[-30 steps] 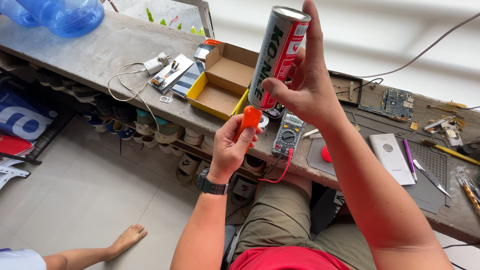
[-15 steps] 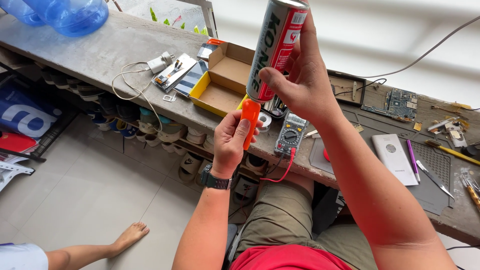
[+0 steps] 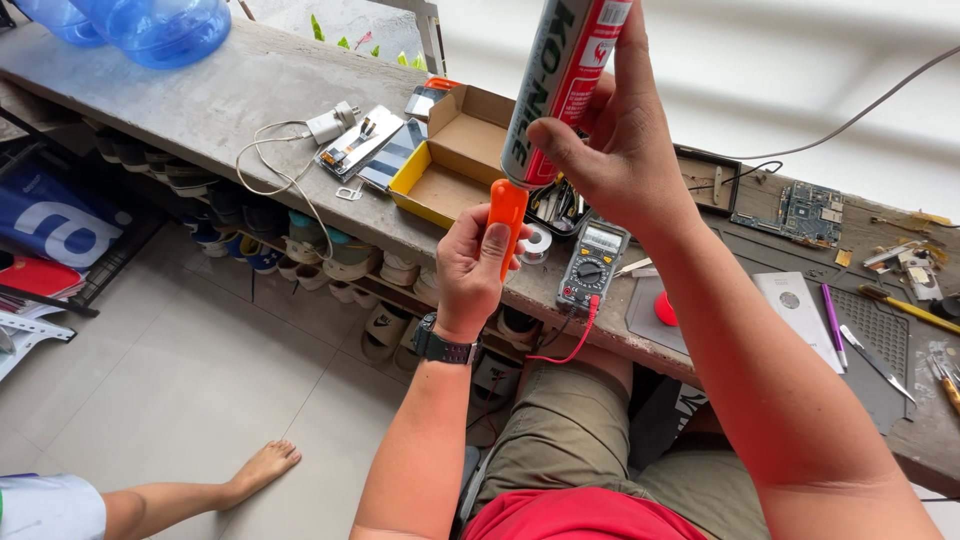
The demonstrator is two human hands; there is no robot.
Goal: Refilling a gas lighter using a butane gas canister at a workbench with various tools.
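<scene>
Gripping a tall silver-and-red spray can (image 3: 565, 85) upside down at upper centre with the right hand (image 3: 625, 150) wrapped around its body, left hand (image 3: 475, 270) closing on the orange lighter (image 3: 507, 225) beneath its nozzle. Probably light, rigid, smooth metal; best holding mid-body, above the yellow cardboard box (image 3: 450, 160).

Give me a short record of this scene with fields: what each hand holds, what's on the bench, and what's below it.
left hand: gripping an orange lighter, its top at the can's lower end
right hand: holding a silver and red can raised and tilted
bench: open yellow cardboard box, multimeter, circuit board, white charger
under bench: rows of shoes
floor: another person's bare foot
</scene>
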